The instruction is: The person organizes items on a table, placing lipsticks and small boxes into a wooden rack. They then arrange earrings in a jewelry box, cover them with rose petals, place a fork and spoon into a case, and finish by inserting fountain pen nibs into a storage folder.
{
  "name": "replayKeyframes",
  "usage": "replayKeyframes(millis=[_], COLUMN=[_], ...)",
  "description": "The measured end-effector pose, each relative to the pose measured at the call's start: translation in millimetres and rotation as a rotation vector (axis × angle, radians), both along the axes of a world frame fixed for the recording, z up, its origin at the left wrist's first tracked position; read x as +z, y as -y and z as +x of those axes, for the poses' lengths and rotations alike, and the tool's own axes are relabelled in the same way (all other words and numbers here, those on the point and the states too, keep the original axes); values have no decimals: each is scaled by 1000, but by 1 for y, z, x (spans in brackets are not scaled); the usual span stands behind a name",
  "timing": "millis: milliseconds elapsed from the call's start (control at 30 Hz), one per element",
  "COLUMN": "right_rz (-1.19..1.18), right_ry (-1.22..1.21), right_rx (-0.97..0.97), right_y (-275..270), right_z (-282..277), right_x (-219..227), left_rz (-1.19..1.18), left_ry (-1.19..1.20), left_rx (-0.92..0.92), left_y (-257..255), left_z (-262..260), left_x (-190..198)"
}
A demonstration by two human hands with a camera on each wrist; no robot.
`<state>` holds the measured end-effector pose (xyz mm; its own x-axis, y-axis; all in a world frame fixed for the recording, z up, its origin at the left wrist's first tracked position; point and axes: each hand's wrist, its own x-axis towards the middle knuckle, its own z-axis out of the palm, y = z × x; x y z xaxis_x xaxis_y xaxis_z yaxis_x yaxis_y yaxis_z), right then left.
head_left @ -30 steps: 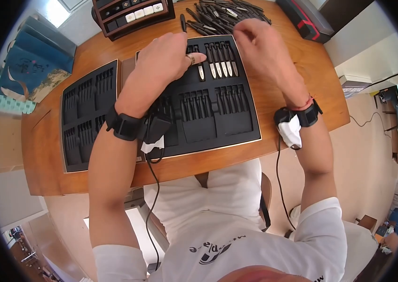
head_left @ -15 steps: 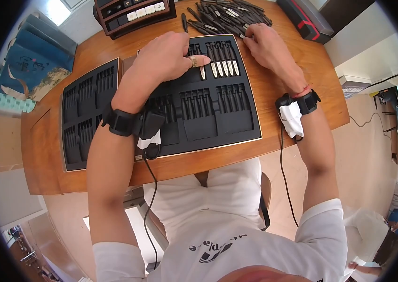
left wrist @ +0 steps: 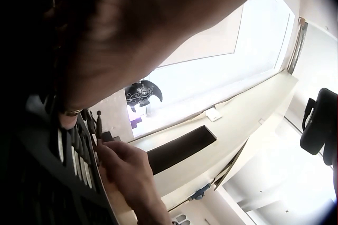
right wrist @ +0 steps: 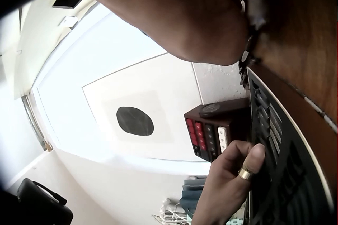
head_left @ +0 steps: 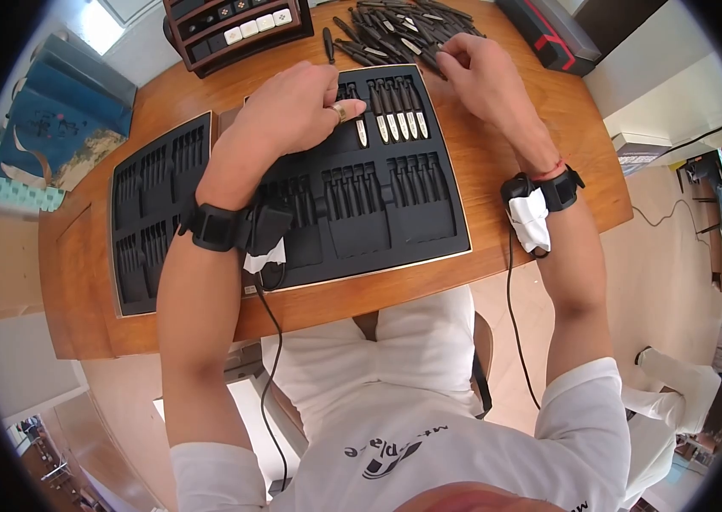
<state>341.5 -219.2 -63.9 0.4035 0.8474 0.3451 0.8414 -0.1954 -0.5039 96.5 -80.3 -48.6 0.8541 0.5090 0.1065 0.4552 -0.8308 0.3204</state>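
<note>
In the head view, my left hand (head_left: 288,107) lies over the upper middle of a black slotted tray (head_left: 310,252). Its ringed thumb reaches across a slim dark pen-shaped piece with a silvery tapered end (head_left: 362,132); its other fingertips are hidden. Several like pieces (head_left: 400,115) lie side by side in the upper right compartment. Just past the tray's right corner, my right hand (head_left: 489,81) is bent beside the loose pile (head_left: 404,30). The left wrist view has this right hand (left wrist: 127,169) pinching one slim dark piece with a knobbed end (left wrist: 99,125).
A second slotted tray (head_left: 165,247) lies to the left. One loose dark piece (head_left: 328,44) lies behind my left hand. Further back stand a small wooden rack (head_left: 246,47), a dark box with a red band (head_left: 549,38) and a blue bag (head_left: 71,111).
My right hand has moved down to the pile's edge, then drawn slightly back with a piece in its fingers. The left hand has stayed at the tray. The view has shifted slightly.
</note>
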Motion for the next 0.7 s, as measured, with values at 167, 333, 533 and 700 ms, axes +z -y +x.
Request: replayKeyframes(millis=[167, 333, 533, 700], right_rz=[74, -64, -30, 57], right_ry=[-589, -854, -764, -604], right_rx=[300, 432, 438, 390], right_y=[7, 11, 10, 10], right_z=[-33, -53, -58, -57], right_x=[16, 20, 16, 14], left_rz=[-131, -496, -621, -609], left_ry=[104, 522, 335, 141], left_rx=[68, -73, -17, 23], left_y=[-5, 6, 0, -9], left_z=[7, 17, 7, 2], left_x=[1, 15, 24, 16])
